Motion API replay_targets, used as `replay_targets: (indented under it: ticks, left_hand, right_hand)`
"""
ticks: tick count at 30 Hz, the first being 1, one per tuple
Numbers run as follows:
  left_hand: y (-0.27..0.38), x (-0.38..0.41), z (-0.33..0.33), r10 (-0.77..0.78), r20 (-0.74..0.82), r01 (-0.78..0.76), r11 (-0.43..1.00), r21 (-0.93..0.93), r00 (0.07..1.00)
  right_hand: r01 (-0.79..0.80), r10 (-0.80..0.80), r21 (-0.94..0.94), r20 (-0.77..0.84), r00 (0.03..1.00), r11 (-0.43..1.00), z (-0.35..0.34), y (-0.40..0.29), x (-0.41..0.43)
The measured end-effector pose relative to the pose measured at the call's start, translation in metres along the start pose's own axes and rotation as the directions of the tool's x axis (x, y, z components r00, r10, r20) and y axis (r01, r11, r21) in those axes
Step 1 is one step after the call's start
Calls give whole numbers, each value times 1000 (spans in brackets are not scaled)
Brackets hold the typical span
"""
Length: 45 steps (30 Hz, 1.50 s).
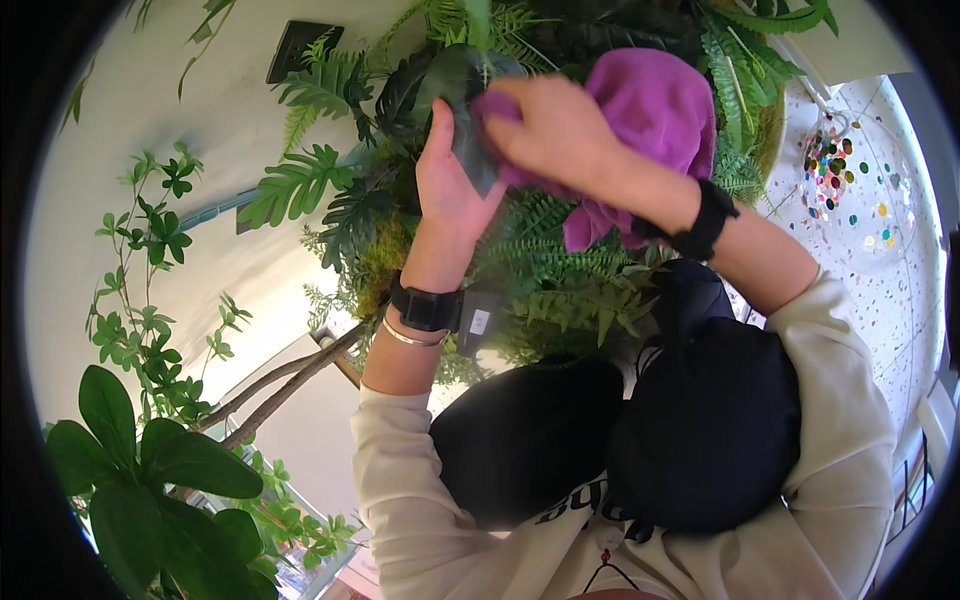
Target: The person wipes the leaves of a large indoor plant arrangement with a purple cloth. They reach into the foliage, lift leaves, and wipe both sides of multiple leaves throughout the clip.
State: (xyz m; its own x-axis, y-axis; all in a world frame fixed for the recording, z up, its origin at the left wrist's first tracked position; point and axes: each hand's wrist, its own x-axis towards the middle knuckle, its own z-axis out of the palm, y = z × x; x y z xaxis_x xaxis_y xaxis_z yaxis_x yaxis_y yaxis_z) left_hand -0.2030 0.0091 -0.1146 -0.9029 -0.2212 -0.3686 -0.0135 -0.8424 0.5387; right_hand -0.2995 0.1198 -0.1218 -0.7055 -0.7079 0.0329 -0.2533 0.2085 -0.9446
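Note:
My right hand (551,135), slightly blurred, grips a bunched part of a purple cloth (652,105) and presses it on a broad dark green leaf (469,146). The rest of the cloth hangs behind and beside my right wrist. My left hand (454,172) lies against the left side and underside of the same leaf, palm towards it, thumb raised and fingers mostly hidden behind the leaf. Fern fronds (555,247) and moss (386,255) surround the leaf. Both wrists wear black bands, and a thin bracelet circles my left forearm.
A wall socket (304,49) sits on the pale wall at the upper left. Leafy stems and a large-leaved plant (135,480) stand left, near a brown branch (300,375). At right, a clear ball with coloured confetti (859,187) rests over speckled flooring. Dark rounded shapes (697,435) lie between my arms.

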Motion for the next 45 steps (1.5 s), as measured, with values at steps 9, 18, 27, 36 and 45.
replay_targets:
  ticks: [9, 18, 27, 36, 45]
  left_hand:
    - [-7, 2, 25, 25, -134, -21, 999, 34, 991]
    - [-6, -1, 9, -21, -112, 31, 996, 83, 993]
    - [-12, 2, 13, 89, -248, -48, 984, 169, 965]
    - [-6, -8, 7, 88, -243, -58, 990, 126, 966]
    - [-4, -9, -7, -15, 63, 24, 988, -151, 998]
  right_hand:
    - [35, -51, -117, -135, 990, 992, -9, 8, 14]
    - [242, -251, -188, -22, 968, 952, 9, 3, -17]
    - [334, -344, -184, -25, 939, 925, 15, 4, -33]
    - [454, -416, -55, 312, 854, 889, 3, 1, -46]
    - [126, -124, -155, 19, 992, 980, -20, 9, -9]
